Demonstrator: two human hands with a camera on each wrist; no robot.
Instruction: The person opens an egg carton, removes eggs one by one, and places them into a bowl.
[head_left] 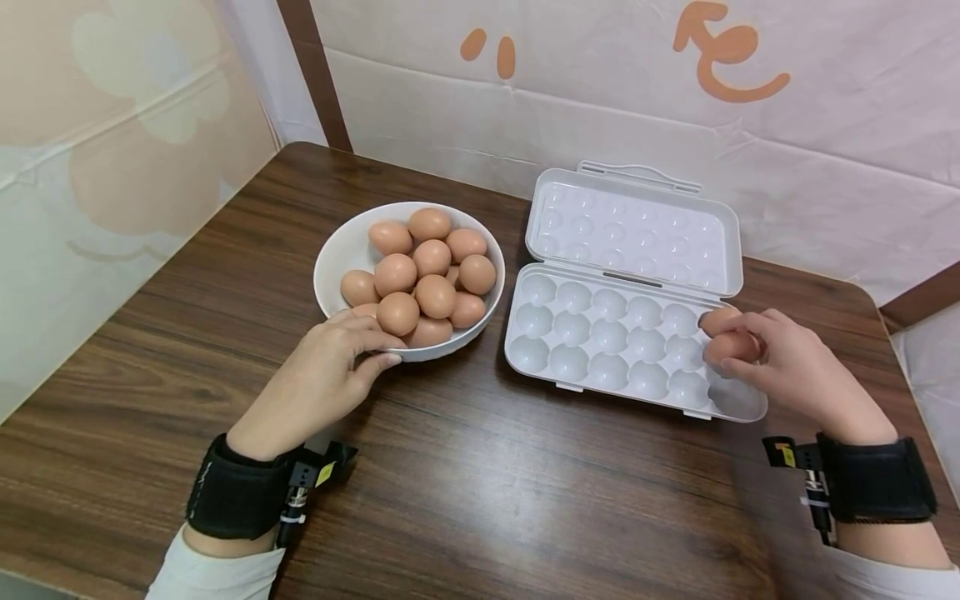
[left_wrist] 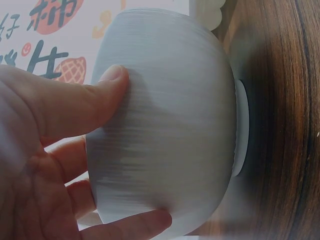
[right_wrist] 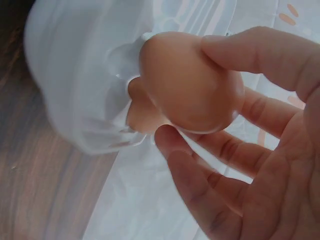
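A white bowl (head_left: 341,250) holds several brown eggs (head_left: 420,275). My left hand (head_left: 371,343) grips the bowl's near rim, with the thumb on the outer wall (left_wrist: 170,125) and the fingers over the edge. An open white egg tray (head_left: 600,333) lies to the right of the bowl. Over the tray's right end my right hand (head_left: 722,343) pinches one brown egg (head_left: 738,346) between thumb and fingers, and the right wrist view shows this egg (right_wrist: 190,80) close up. Just behind it a second egg (head_left: 714,320) sits in a far-right cell.
The tray's hinged lid (head_left: 630,225) lies open toward the back wall. Most tray cells (head_left: 592,333) hold nothing. The dark wooden table (head_left: 480,475) stretches in front of both hands. Paper-covered walls (head_left: 112,167) close the left and back sides.
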